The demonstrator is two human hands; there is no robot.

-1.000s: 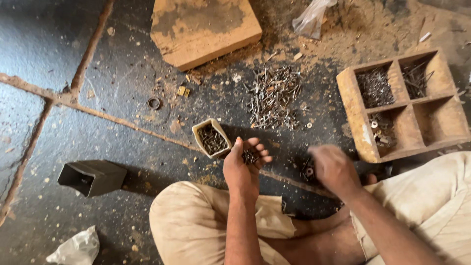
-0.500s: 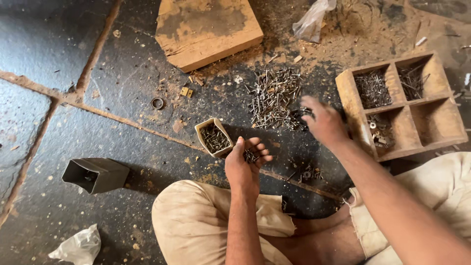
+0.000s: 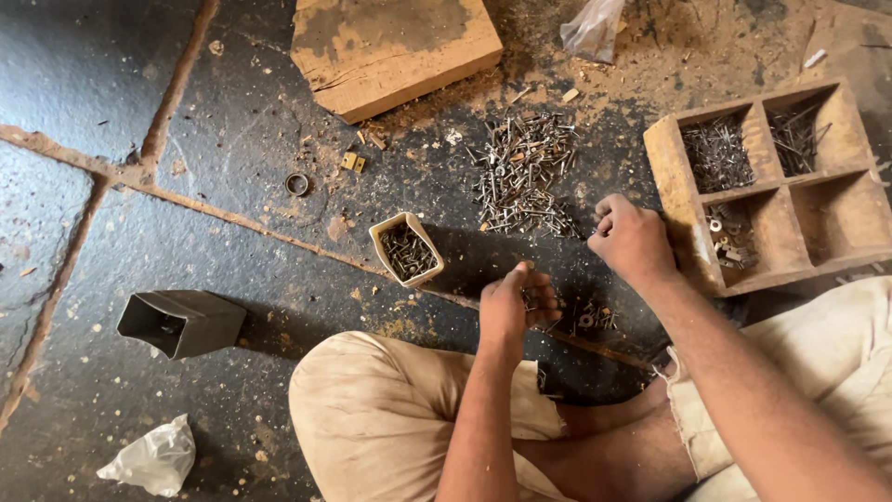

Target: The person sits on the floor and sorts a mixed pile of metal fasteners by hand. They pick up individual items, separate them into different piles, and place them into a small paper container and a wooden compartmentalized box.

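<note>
I sit cross-legged on a dark stone floor. My left hand (image 3: 516, 309) is cupped above my knee and holds several small screws. My right hand (image 3: 630, 239) reaches out with fingers curled at the near right edge of a pile of loose screws and nails (image 3: 522, 172); whether it grips any is hidden. A small cream box (image 3: 406, 249) filled with dark screws stands just left of my left hand. A wooden tray (image 3: 671, 181) with several compartments, some holding nails and screws, lies right of my right hand.
A wooden block (image 3: 395, 48) lies at the top. An empty grey box (image 3: 181, 323) rests on its side at left, a crumpled plastic bag (image 3: 150, 459) below it. A small metal ring (image 3: 297, 183) and another plastic bag (image 3: 593, 26) lie nearby. Sawdust covers the floor.
My right hand went from near my knee out to the screw pile, then drew back slightly toward its near edge. My left hand stayed cupped with screws.
</note>
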